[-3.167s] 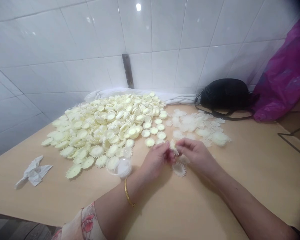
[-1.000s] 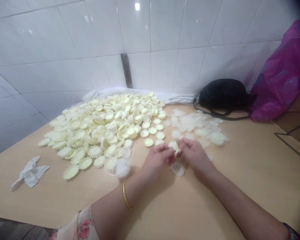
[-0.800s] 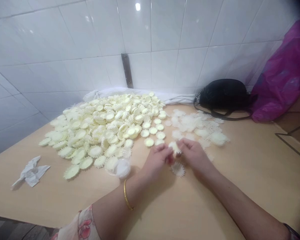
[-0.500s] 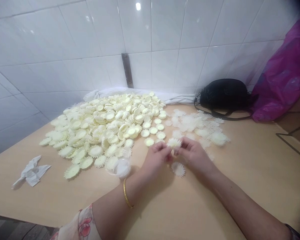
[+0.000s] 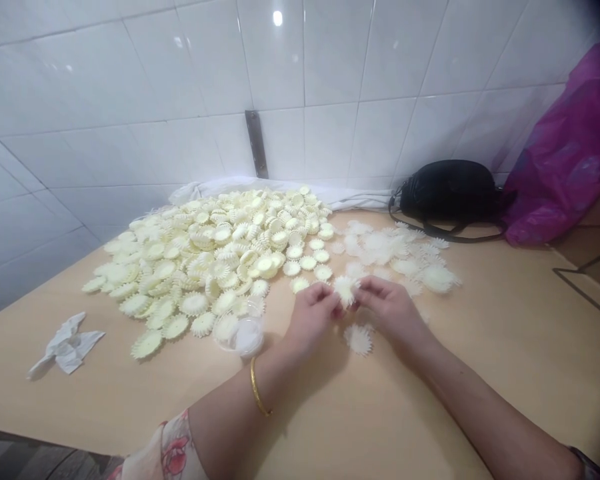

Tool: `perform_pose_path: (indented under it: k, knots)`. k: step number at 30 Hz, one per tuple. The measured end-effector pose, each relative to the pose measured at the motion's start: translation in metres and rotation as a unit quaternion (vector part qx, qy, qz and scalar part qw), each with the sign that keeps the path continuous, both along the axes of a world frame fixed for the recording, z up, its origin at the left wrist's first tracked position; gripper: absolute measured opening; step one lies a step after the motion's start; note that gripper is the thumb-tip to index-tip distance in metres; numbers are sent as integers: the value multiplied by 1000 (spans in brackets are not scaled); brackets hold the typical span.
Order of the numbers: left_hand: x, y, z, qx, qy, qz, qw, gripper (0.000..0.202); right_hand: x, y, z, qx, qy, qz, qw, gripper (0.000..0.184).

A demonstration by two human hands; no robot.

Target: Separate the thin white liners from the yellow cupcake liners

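Observation:
Between both hands, a pale flower-shaped piece (image 5: 347, 291) with a toothed edge is held just above the table. My left hand (image 5: 311, 313) pinches its left side, and my right hand (image 5: 391, 308) grips the right side with the fingertips. Under the hands lies another whitish flower-shaped piece (image 5: 359, 339), flat on the table. Left of my left hand sits a small clear plastic tub (image 5: 245, 339) with something white inside. A big heap of pale yellow scalloped cups (image 5: 215, 247) fills the table's left and middle.
Thin white petal-edged pieces (image 5: 380, 247) are spread behind my right hand. A black bag (image 5: 450, 190) with a strap and a pink plastic bag (image 5: 560, 167) stand at the back right. Crumpled tissue (image 5: 67, 343) lies at left on the wooden table (image 5: 145, 407), against a tiled wall (image 5: 330, 60).
The held flower-shaped piece has tipped so that more of its face shows. Both hands stay in nearly the same place, and the view has shifted very slightly.

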State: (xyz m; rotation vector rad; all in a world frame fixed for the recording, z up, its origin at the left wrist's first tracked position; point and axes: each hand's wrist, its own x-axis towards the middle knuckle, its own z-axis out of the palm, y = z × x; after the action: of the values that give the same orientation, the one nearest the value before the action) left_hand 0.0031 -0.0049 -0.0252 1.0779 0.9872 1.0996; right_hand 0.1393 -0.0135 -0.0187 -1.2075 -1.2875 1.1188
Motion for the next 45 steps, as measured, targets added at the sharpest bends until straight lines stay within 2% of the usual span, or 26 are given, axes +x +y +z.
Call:
perform_pose_path:
  k: [5, 9, 12, 15, 18, 21, 23, 26, 29, 31, 33, 37, 42, 45]
  knots:
    - [-3, 1, -5, 19, 67, 3, 998, 26, 3, 0, 4, 1, -22, -20, 1000, 21]
    - [-3, -2, -4, -6, 27, -10, 1000, 34, 0, 0, 4, 11, 35, -50, 998, 22]
    - [1, -5, 3, -39, -44, -40, 997, 28, -3, -1, 1, -12, 76, 3, 997, 25]
    - [3, -6, 8, -57, -93, -14, 994, 17, -4, -3, -1, -29, 28, 47, 998, 26]
    - [1, -4, 6, -32, -61, 27, 997, 20, -2, -3, 1, -3, -34, -8, 999, 26]
    - [-2, -3, 3, 12, -23, 17, 1000, 25, 1, -2, 5, 15, -27, -37, 999, 28]
    - [-2, -4, 2, 9, -14, 8, 1000, 27, 2, -2, 7, 18, -15, -22, 999, 31]
    - [-1, -5, 2, -1, -1, -2, 1000, 30, 1, -4, 10, 6, -25, 37, 999, 36]
    - [0, -6, 4, 26, 22, -9, 999, 30, 0, -7, 13, -12, -28, 97, 995, 39]
    - [0, -6, 5, 57, 45, -4, 997, 30, -1, -8, 14, -17, -20, 113, 993, 38]
    - [-1, -6, 4, 96, 81, 16, 992, 32, 0, -9, 14, -14, -20, 103, 994, 35]
    - [-2, -6, 1, 176, 171, 64, 967, 35, 1, -10, 15, 21, -42, 35, 998, 31]
    - [-3, -8, 3, 263, 262, 87, 925, 29, 0, -12, 17, 18, -71, 57, 996, 26]
    - [-2, -9, 4, 281, 274, 92, 915, 27, -2, -12, 19, 6, -70, 68, 995, 24]
